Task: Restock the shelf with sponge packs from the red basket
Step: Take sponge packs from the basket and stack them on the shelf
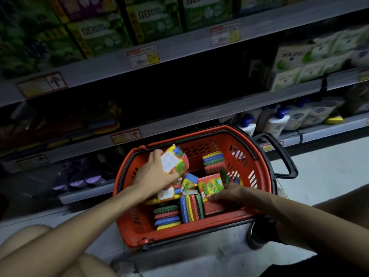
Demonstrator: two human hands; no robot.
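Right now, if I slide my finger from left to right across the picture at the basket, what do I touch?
Purple things on the low shelf → left hand gripping a sponge pack → right hand pinching a green-and-red pack → the red basket's black handle.

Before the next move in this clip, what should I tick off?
1. Grip of left hand on lifted sponge pack: ok.
2. Grip of right hand on second sponge pack, low in the red basket: ok.
3. Second sponge pack free of neighbouring packs: cannot tell.
4. Room on the dark shelf behind the basket: cannot tell.
5. Packs left to stock: ok.
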